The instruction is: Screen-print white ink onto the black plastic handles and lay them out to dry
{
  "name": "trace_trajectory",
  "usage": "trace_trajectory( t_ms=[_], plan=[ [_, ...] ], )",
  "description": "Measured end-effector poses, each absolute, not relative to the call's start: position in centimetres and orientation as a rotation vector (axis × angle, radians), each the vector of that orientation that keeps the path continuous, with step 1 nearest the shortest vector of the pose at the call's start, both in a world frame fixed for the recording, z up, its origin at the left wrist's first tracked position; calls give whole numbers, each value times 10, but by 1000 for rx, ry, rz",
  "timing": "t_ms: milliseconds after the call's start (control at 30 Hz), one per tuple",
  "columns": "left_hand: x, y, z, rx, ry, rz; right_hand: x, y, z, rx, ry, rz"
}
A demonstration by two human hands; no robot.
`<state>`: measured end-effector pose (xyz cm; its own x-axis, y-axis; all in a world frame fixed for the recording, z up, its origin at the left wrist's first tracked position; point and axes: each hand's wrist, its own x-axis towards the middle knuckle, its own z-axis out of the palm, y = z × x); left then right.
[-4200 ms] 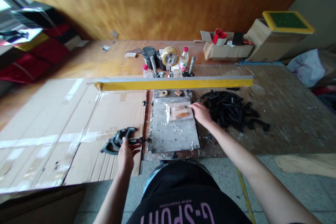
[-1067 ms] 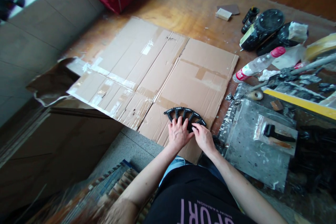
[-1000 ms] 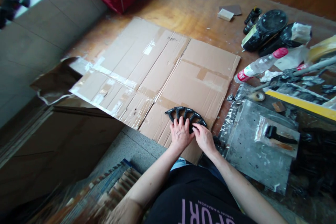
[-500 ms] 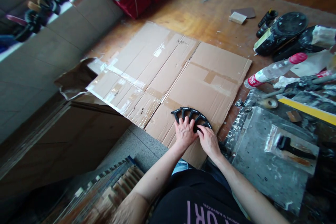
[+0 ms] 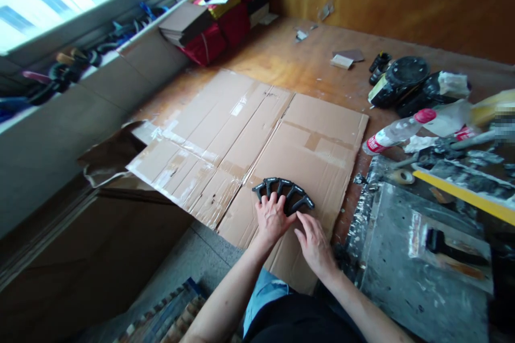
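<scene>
Several black T-shaped pieces [image 5: 285,182] lie fanned out on the flattened cardboard [image 5: 257,134], their crossbars forming an arc with small pale lettering. My left hand [image 5: 273,218] rests over their lower ends, palm down, fingers spread between the stems and thumb stretched to the right. Beneath its fingers the ends of the stems are hidden. Just to the right, my right hand [image 5: 315,244] hovers low over the cardboard with fingers apart and slightly bent. Its fingertips come close to the left thumb and the rightmost black piece, and nothing shows in it.
To the right are a plastic bottle with a pink cap [image 5: 398,131], black containers [image 5: 406,75], a tape roll [image 5: 401,176] and a stained grey board [image 5: 402,257] bearing a bagged black piece [image 5: 454,246]. Red bundles [image 5: 209,43] stand at the back left, near the window sill.
My right hand has drawn back from the rightmost black piece, its fingers opening. My left hand stays on the fan. The camera view has tilted up, showing more window.
</scene>
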<state>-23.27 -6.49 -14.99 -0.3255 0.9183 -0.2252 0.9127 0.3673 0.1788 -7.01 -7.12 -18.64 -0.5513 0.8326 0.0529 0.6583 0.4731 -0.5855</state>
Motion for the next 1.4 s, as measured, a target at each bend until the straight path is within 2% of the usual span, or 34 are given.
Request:
trace_trajectory(
  t_ms=[300,533,833,967,1233,1400],
  plan=[
    [-301,92,-144,1764,2398,100,-118,1,-222,-1166,-2651,306],
    [-330,225,-149,1795,2347,127,-119,8,-227,-1124,-2646,94],
    [-358,322,-171,1800,2295,100,-120,17,-220,-1063,-2618,-16],
    [-357,319,-167,1843,2296,122,-121,20,-221,-1048,-2618,2],
    [-305,201,-160,2156,2084,196,-120,19,-221,-1073,-2664,92],
    [-290,164,-174,2249,1877,181,-118,14,-224,-1108,-2725,141]
  ],
)
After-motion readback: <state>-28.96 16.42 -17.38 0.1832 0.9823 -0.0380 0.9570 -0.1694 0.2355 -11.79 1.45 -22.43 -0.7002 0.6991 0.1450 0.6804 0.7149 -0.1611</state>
